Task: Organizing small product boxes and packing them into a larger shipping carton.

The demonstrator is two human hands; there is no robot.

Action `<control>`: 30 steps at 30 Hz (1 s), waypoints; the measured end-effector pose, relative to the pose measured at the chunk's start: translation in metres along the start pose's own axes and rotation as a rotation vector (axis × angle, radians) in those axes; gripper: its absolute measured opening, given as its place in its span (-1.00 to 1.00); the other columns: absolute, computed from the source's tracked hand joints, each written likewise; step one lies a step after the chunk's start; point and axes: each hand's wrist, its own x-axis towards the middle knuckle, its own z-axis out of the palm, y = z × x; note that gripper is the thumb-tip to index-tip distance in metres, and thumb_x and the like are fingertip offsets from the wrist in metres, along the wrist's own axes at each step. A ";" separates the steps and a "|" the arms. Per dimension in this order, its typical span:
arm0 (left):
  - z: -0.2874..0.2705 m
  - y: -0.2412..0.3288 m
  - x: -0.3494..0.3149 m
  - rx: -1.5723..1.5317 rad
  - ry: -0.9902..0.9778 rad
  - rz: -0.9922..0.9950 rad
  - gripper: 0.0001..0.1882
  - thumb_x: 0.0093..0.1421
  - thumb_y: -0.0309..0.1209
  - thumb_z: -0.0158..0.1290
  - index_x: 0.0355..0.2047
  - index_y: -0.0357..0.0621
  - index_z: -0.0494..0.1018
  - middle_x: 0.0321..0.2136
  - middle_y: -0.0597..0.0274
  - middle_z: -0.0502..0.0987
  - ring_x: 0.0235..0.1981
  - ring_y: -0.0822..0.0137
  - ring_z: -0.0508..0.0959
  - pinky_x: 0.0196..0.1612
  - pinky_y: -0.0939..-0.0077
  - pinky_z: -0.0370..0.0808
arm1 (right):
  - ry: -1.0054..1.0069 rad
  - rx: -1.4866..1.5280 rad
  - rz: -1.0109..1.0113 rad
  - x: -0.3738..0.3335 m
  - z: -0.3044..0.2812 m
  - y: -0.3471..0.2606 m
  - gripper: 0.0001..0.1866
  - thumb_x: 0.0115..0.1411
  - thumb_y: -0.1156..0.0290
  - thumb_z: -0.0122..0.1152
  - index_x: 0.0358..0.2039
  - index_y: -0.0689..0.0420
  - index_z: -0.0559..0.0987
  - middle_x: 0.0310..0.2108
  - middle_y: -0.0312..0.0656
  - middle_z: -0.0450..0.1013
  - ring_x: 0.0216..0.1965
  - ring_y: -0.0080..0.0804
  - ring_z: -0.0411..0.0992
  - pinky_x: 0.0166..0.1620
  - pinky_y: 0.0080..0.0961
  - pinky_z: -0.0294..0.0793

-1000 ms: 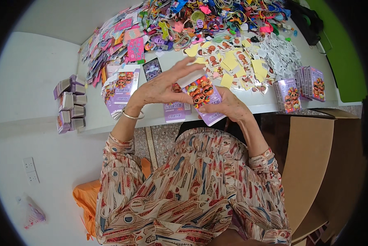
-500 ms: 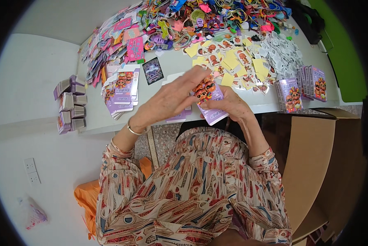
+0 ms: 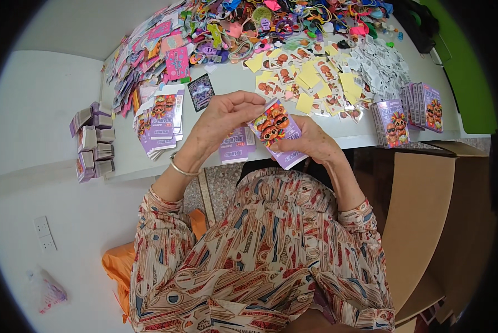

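My right hand [image 3: 314,139] is wrapped round the lower right side of a small purple carton [image 3: 275,126], its thumb across the front. Orange cartoon figures are printed on the carton, which is tilted above the table's near edge. At the carton's upper left end, the bent fingers of my left hand [image 3: 222,123] are closed on its edge. Under that hand, another purple carton [image 3: 235,152] lies on the table, partly covered. Left of it is a stack of flat purple cartons [image 3: 163,114]. A dark patterned card [image 3: 201,92] lies just beyond my left hand.
Beyond my hands spread yellow paper squares and stickers [image 3: 310,77], white packets [image 3: 379,66] and a heap of colourful trinkets [image 3: 260,28]. Pink cards [image 3: 177,64] pile at far left. Filled purple cartons stand at right [image 3: 392,123]; others sit at the left edge [image 3: 93,141]. An open cardboard box [image 3: 421,216] is at lower right.
My left hand has drawn back leftward from over the carton's top to its upper left edge, uncovering more of the printed front. My right hand keeps its hold.
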 end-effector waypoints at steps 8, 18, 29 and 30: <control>0.017 -0.013 -0.010 0.612 0.188 0.348 -0.74 0.24 -0.46 0.06 -0.10 -0.34 0.50 -0.44 0.37 0.57 -0.45 0.61 0.44 -0.39 0.70 0.40 | -0.017 0.009 0.032 0.002 0.001 0.007 -0.50 -0.07 0.49 0.40 -0.05 0.21 0.52 -0.22 -0.29 0.53 -0.23 -0.60 0.45 -0.07 -0.62 0.41; 0.012 -0.007 -0.011 0.623 0.155 0.284 -0.74 0.21 -0.54 0.02 -0.09 -0.32 0.50 -0.40 0.08 0.60 -0.44 0.51 0.51 -0.36 0.59 0.44 | -0.033 -0.067 0.042 -0.003 0.001 0.007 -0.48 -0.08 0.45 0.40 -0.04 0.20 0.52 -0.20 -0.29 0.53 -0.20 -0.58 0.44 -0.05 -0.59 0.40; 0.030 -0.025 -0.026 0.780 0.150 0.599 -0.58 0.15 -0.61 -0.11 0.06 -0.39 0.30 -0.17 -0.21 0.49 -0.19 -0.06 0.55 -0.16 0.18 0.49 | -0.007 -0.022 0.082 -0.005 0.002 0.004 -0.54 -0.05 0.51 0.37 -0.07 0.23 0.52 -0.22 -0.27 0.52 -0.23 -0.60 0.45 -0.09 -0.64 0.42; 0.031 -0.024 -0.027 0.746 0.156 0.512 -0.61 0.17 -0.60 -0.10 0.03 -0.39 0.33 -0.20 -0.18 0.51 -0.20 0.03 0.58 -0.18 0.25 0.51 | -0.007 -0.023 0.083 -0.005 0.002 0.005 -0.54 -0.05 0.51 0.37 -0.07 0.23 0.52 -0.22 -0.27 0.52 -0.23 -0.60 0.45 -0.09 -0.64 0.42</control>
